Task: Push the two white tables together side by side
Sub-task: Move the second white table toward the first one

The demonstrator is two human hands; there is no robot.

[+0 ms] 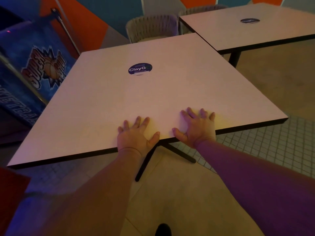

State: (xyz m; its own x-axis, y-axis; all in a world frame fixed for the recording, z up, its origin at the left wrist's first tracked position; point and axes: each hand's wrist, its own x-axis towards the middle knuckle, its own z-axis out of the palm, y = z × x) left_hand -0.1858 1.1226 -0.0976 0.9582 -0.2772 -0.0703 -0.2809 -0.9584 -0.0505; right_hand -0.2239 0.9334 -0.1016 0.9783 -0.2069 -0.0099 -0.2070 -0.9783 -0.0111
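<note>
A square white table with a dark round sticker fills the middle of the view. My left hand and my right hand lie flat on its top at the near edge, fingers spread, thumbs hooked over the rim. A second white table with the same sticker stands at the far right. The near table's far right corner overlaps the second table's left edge in the view; I cannot tell whether they touch. Their edges are at an angle to each other.
A woven grey chair stands behind the near table. A blue arcade machine with basketball art is close on the left. The table's black cross base rests on the tiled floor by my feet.
</note>
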